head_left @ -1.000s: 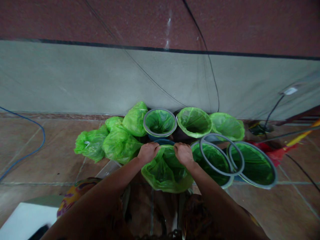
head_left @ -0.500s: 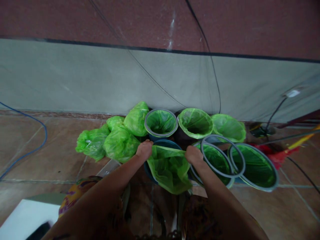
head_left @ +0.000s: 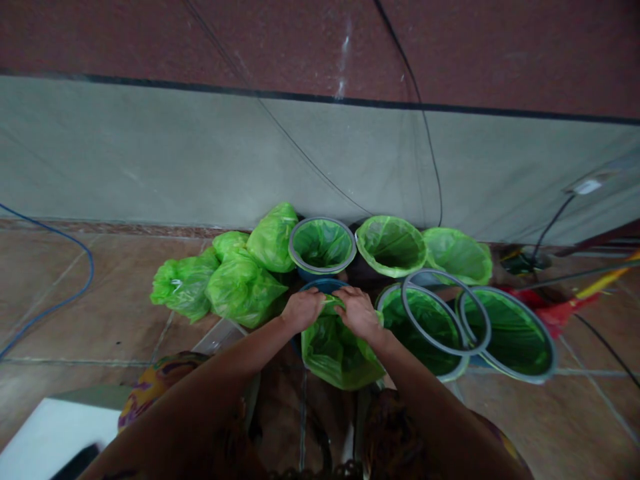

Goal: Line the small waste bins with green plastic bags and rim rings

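A thin green bin liner (head_left: 343, 357) hangs with its mouth toward me, in front of a blue bin (head_left: 325, 285) whose far rim shows behind my fingers. My left hand (head_left: 303, 310) is closed on the liner's far edge. Close beside it, my right hand (head_left: 359, 313) grips the same edge with bent fingers. The liner is gathered in the short gap between the two hands. Most of the bin is hidden by the liner and my hands.
Lined bins stand along the wall, including one with a grey rim (head_left: 323, 268). A loose grey ring (head_left: 406, 313) lies across two lined bins at the right. Several filled green bags (head_left: 245, 287) sit at the left. A blue cable (head_left: 92, 267) curves over the tiles.
My hands have come closer together along the liner's far edge, which was stretched straight between them before and is now bunched. The bins and filled bags have stayed put.
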Tool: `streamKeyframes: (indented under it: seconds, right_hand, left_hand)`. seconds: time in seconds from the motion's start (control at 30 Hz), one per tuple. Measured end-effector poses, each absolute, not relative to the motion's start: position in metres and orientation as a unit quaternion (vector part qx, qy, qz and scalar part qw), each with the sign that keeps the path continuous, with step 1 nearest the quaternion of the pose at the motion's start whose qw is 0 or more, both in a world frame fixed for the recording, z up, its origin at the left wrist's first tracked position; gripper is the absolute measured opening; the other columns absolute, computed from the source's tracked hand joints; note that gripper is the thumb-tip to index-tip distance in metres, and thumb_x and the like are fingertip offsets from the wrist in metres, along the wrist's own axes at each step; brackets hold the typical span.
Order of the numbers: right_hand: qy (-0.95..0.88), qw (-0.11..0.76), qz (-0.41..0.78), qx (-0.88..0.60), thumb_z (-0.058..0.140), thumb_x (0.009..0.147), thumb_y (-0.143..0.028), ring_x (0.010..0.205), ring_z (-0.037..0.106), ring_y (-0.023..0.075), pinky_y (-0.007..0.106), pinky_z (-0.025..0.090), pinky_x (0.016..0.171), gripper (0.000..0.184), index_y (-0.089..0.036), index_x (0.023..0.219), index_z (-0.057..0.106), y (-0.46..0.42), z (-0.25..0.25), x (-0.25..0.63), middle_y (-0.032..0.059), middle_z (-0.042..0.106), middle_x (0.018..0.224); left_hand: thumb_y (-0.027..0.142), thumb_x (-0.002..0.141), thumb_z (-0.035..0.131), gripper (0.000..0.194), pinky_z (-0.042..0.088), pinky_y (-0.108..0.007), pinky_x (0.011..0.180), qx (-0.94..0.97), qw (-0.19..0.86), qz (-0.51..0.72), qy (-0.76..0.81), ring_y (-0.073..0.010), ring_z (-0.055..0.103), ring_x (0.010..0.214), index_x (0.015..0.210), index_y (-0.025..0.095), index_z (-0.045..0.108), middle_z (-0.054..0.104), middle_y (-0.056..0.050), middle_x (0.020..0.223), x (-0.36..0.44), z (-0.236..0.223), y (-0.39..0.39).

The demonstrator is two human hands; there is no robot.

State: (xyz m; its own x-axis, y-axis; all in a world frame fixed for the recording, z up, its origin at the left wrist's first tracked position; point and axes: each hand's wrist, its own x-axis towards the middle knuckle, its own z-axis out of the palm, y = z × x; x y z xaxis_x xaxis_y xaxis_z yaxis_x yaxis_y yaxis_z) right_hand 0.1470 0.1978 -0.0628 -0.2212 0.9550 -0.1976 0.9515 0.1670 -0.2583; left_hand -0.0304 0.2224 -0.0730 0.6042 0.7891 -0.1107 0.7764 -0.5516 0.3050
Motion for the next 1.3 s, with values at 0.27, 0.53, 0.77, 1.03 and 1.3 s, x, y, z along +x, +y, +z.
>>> streamKeyframes:
  seconds: [0.27,0.53,0.77,1.03,1.3]
  right_hand:
    - [-0.770,0.034,0.170,-0.615,0.051,0.091,-0.031,0.110,0.058,0.0227,0.035,0.035,0.097,0.035,-0.021,0.123,0.060,0.196,-0.060,0.143,0.0084,0.067,0.117]
    - [-0.779,0.004,0.161,-0.606,0.047,0.091,-0.022,0.102,0.062,0.0213,0.033,0.035,0.093,0.024,-0.020,0.097,0.070,0.197,-0.055,0.138,0.0071,0.072,0.100]
    - [-0.761,-0.035,0.131,-0.634,0.045,0.092,-0.025,0.089,0.066,0.0211,0.032,0.037,0.086,0.028,-0.021,0.090,0.072,0.196,-0.051,0.135,0.0068,0.074,0.093]
    - [-0.705,-0.030,0.123,-0.698,0.044,0.092,-0.028,0.090,0.066,0.0211,0.032,0.038,0.086,0.030,-0.024,0.102,0.072,0.200,-0.051,0.148,0.0078,0.074,0.096]
    - [-0.775,0.042,0.107,-0.621,0.052,0.088,-0.024,0.117,0.050,0.0237,0.036,0.030,0.099,0.033,-0.023,0.119,0.065,0.200,-0.056,0.148,0.0070,0.064,0.124]
  left_hand:
    - [0.027,0.097,0.036,0.030,0.047,-0.025,0.081,0.894,0.162,0.023,0.417,-0.0154,0.061,0.090,0.096,0.018,0.064,0.066,-0.006,0.093,-0.027,-0.070,0.216]
    - [0.026,0.096,0.039,0.029,0.048,-0.027,0.078,0.892,0.153,0.002,0.426,-0.0171,0.065,0.085,0.097,0.017,0.066,0.069,-0.007,0.091,-0.026,-0.068,0.216]
    - [0.031,0.095,0.040,0.032,0.049,-0.028,0.073,0.870,0.153,-0.020,0.468,-0.0185,0.066,0.078,0.089,0.017,0.068,0.069,-0.008,0.089,-0.023,-0.068,0.217]
    - [0.027,0.093,0.044,0.028,0.050,-0.030,0.074,0.849,0.137,-0.054,0.507,-0.0216,0.068,0.086,0.089,0.015,0.069,0.071,-0.010,0.089,-0.033,-0.071,0.222]
    - [0.028,0.094,0.042,0.030,0.051,-0.029,0.072,0.866,0.122,-0.039,0.483,-0.0209,0.068,0.082,0.093,0.015,0.069,0.070,-0.010,0.087,-0.029,-0.066,0.220]
